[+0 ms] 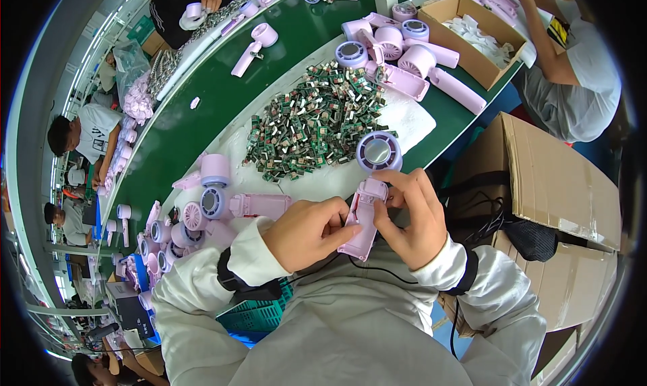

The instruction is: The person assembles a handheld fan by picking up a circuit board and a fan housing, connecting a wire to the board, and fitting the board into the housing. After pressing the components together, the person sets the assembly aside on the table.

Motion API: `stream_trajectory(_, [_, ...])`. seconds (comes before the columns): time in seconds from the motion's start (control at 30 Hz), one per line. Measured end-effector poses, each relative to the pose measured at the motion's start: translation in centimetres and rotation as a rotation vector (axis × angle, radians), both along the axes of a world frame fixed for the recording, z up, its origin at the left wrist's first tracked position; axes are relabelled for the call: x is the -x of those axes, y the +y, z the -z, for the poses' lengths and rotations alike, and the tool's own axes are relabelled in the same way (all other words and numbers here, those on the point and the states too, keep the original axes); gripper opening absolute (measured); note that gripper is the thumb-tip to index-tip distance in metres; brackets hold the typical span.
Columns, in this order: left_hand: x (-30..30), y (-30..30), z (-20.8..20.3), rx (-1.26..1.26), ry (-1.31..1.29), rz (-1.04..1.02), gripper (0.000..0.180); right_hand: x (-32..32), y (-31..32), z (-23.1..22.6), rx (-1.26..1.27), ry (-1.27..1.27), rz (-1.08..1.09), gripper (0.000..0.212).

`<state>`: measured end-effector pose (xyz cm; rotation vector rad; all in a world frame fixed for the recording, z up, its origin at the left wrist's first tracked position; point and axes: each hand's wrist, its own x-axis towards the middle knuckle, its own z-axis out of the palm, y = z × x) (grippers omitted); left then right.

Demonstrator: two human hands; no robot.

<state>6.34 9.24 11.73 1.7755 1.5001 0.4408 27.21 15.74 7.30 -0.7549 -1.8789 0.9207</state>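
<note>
A pink handheld fan [362, 232] is held in front of me, its handle hollow and facing up. The purple ring of its round head [379, 151] points away from me. My left hand [306, 234] is closed on the handle's left side, thumb along the edge. My right hand [414, 217] grips the other side near the neck, thumb and fingers bent around it. Whether a small part is also between the right fingers is hidden. Just beyond the fan lies a large heap of small green circuit boards [313, 120] on a white sheet [411, 120].
Pink fans [216, 200] lie piled to my left, and more fan parts [397, 45] lie at the far right. Near those stands a cardboard box [431, 10] holding white pieces. Large cartons [563, 190] are at my right. Other people sit along the green conveyor [195, 116].
</note>
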Motion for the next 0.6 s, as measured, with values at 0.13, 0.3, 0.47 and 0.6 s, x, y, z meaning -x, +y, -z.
stream_trajectory(0.13, [-0.2, 0.2, 1.3, -0.159, 0.161, 0.030, 0.020, -0.3, 0.0, 0.1, -0.086, -0.151, 0.035, 0.040])
stream_trajectory(0.3, [-0.5, 0.6, 2.0, -0.363, 0.387, 0.103, 0.028, -0.4, 0.7, 0.7, -0.048, -0.301, -0.007, 0.033])
stream_trajectory(0.47, [-1.2, 0.9, 1.5, -0.391, 0.431, 0.117, 0.024, 0.0, 1.1, 1.6, -0.090, -0.252, -0.048, 0.033])
stream_trajectory(0.6, [-2.0, 1.1, 2.1, -0.494, 0.592, 0.123, 0.019, 0.2, 0.8, 2.0, -0.155, -0.251, -0.059, 0.030])
